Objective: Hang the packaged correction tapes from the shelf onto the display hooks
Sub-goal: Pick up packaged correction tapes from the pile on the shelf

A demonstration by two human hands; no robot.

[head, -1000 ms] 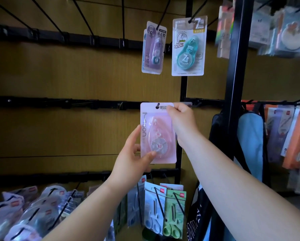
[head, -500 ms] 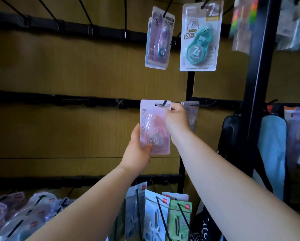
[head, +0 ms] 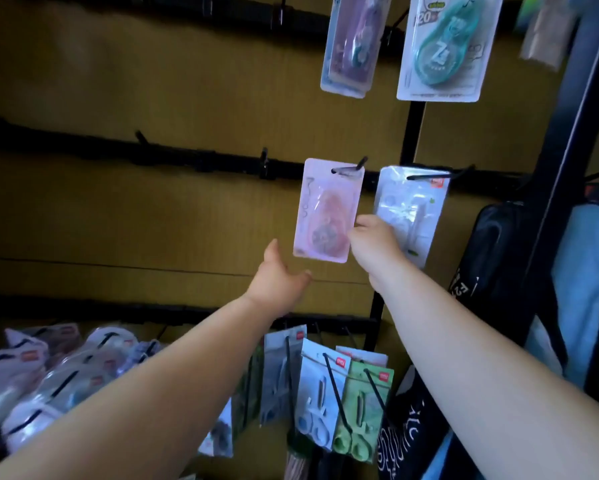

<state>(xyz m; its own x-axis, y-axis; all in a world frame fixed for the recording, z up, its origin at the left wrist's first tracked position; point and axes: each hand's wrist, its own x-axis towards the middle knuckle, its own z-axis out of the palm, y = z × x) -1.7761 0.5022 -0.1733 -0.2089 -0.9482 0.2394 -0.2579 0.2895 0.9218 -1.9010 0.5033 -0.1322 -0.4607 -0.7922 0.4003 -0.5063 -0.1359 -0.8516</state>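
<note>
Hanging pink blister pack [head: 327,209], tilted.

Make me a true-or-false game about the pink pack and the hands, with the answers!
1. The pink pack hangs on a black hook. True.
2. The left hand is gripping the pink pack. False: it is open just below the pack and holds nothing.
3. A teal tape pack hangs higher up, to the right. True.
4. The next hook to the left has a pack on it too. False: that hook is bare.
5. The right hand is at the pink pack's right edge, in front of a clear pack. True.
</note>
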